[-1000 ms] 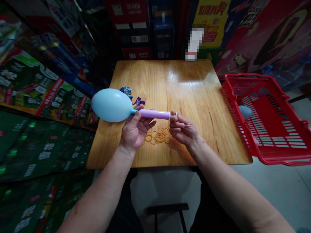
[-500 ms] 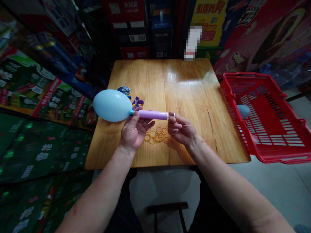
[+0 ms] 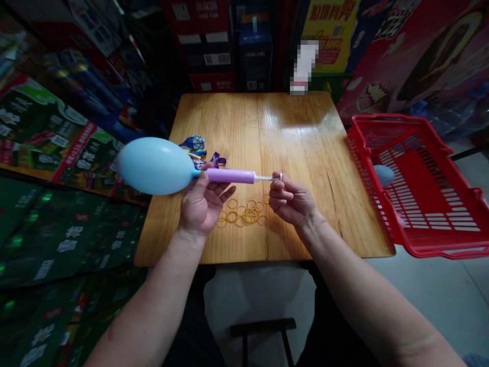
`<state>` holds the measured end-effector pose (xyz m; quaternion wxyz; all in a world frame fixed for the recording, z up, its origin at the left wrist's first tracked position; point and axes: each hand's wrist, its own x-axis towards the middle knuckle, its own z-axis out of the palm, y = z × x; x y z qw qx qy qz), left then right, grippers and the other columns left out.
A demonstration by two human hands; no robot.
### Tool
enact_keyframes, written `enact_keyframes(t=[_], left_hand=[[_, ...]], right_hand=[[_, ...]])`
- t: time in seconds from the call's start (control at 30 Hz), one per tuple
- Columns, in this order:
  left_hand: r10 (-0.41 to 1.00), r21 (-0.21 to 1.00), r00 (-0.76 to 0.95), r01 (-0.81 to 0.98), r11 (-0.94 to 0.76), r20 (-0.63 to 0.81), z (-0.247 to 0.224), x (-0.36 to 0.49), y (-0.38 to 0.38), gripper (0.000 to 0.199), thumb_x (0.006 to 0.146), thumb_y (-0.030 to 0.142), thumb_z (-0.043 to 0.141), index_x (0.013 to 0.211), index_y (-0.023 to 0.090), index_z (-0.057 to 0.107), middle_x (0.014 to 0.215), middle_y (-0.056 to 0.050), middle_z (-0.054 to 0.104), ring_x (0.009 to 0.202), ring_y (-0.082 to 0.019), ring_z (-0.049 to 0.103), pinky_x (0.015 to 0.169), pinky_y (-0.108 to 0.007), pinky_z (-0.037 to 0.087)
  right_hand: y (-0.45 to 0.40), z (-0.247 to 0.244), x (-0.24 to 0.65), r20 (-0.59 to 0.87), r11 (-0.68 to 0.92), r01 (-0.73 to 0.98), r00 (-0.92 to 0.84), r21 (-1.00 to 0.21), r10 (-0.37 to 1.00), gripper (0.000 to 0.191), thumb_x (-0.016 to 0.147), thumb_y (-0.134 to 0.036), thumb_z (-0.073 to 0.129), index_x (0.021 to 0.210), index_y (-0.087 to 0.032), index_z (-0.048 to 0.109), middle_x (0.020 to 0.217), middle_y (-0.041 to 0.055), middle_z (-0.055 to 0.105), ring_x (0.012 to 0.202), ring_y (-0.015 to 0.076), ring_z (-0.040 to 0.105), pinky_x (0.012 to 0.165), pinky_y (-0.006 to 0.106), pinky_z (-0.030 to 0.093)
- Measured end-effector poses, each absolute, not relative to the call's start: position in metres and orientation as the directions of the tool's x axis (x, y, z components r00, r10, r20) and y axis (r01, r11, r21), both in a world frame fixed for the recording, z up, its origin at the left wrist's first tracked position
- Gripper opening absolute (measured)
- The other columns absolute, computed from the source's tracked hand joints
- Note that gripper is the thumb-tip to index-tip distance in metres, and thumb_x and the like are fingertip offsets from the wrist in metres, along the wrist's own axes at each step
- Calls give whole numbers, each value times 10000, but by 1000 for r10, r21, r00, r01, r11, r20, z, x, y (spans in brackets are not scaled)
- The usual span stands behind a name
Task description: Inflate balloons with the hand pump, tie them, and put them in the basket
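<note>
Near the front edge of the worktop [image 3: 301, 127], the left hand [image 3: 200, 206] grasps a lilac hand pump [image 3: 230, 176] at its nozzle end. A plump, pale blue balloon [image 3: 155, 166] sits on the nozzle and juts past the worktop's left edge. The right hand [image 3: 292, 200] pinches the pump's handle [image 3: 280, 177], its thin rod drawn out. If the left hand's hold slackened, the balloon could slip off and lose its air; overfilling could burst it. Loose rubber bands [image 3: 244, 213] lie under the hands, with deflated balloons [image 3: 192, 142] beyond. Beside the right edge, a red plastic basket [image 3: 367, 120] holds a smaller blue balloon [image 3: 384, 175].
</note>
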<state>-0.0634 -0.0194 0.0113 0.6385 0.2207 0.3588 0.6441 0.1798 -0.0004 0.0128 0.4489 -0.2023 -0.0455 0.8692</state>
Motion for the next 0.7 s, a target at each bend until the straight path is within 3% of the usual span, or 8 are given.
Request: enact_keyframes(t=[0.13, 0.37, 0.5, 0.7], left_hand=[[977, 728, 2, -667, 161, -214, 5, -47, -26, 309, 945, 395, 744, 1230, 278, 716, 1169, -63, 787, 1095, -256, 753, 948, -449, 622], [974, 735, -74, -669, 110, -213, 11, -60, -16, 257, 926, 413, 754, 1126, 252, 741, 1038, -52, 803, 996, -233, 773, 894, -374, 633], [979, 762, -141, -647, 23, -150, 16, -69, -16, 308, 926, 456, 752, 1180, 284, 725, 1133, -55, 798, 1104, -261, 754, 930, -400, 625], [981, 732, -23, -669, 129, -195, 6, -48, -27, 321, 942, 425, 741, 1218, 263, 716, 1168, -80, 794, 1135, -269, 746, 955, -431, 613]], right_hand=[[-4, 2, 164, -320, -633, -738, -556, -233, 767, 97, 1020, -144, 564, 996, -161, 656, 716, -31, 679, 462, 18, 468, 469, 112, 420], [1, 14, 179, -338, -627, -699, -531, -344, 777, 99, 1013, -162, 577, 985, -164, 672, 699, -33, 672, 458, 26, 453, 466, 129, 415], [4, 18, 185, -346, -570, -757, -467, -320, 814, 201, 1061, -183, 493, 957, -181, 665, 691, -47, 648, 447, 27, 417, 455, 126, 402], [-6, 2, 162, -338, -645, -709, -555, -285, 760, 85, 1030, -170, 573, 1014, -189, 654, 759, -39, 672, 488, 25, 436, 484, 118, 410]])
